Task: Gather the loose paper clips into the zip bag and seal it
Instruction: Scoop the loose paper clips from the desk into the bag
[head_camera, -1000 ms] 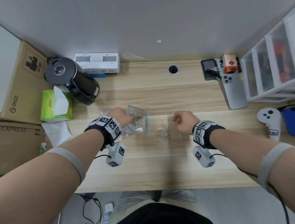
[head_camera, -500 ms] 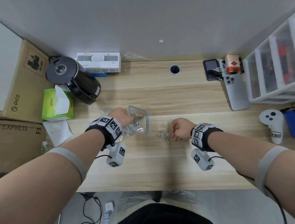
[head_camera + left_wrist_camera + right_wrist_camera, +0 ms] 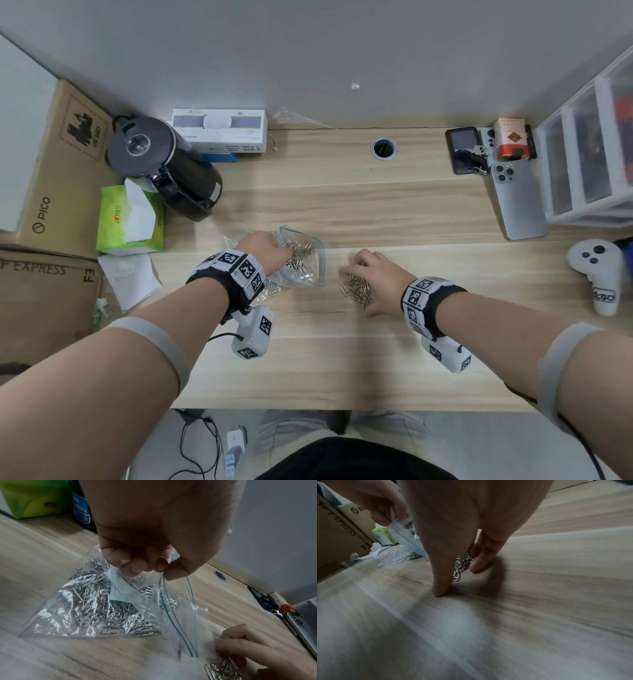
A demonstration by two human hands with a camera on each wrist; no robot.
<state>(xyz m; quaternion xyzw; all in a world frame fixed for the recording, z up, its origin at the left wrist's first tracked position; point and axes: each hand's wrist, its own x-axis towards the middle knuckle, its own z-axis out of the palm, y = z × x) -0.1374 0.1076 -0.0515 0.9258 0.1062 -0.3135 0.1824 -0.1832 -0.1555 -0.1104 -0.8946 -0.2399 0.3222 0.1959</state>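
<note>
A clear zip bag [image 3: 305, 267] with a blue-green zip line lies left of centre on the wooden desk, holding many silver paper clips [image 3: 85, 608]. My left hand [image 3: 260, 246] pinches the bag's rim [image 3: 164, 566] and lifts it, so the mouth gapes toward the right. A loose pile of paper clips [image 3: 356, 291] lies just right of the bag. My right hand [image 3: 373, 274] is spread over that pile. Its thumb tip [image 3: 438, 593] touches the desk, and its straight fingers [image 3: 479, 562] press against the clips [image 3: 462, 562].
A black kettle [image 3: 164, 171], a green tissue pack [image 3: 126, 222] and cardboard boxes [image 3: 51, 192] stand at the left. A phone [image 3: 517, 202], a white drawer unit [image 3: 589, 154] and a white controller [image 3: 599, 274] are at the right. The desk's front edge [image 3: 342, 407] is near my body.
My right hand, a fist to the right of the pile a second ago, moved left onto the clips and spread its fingers over them. The left hand kept its hold on the bag.
</note>
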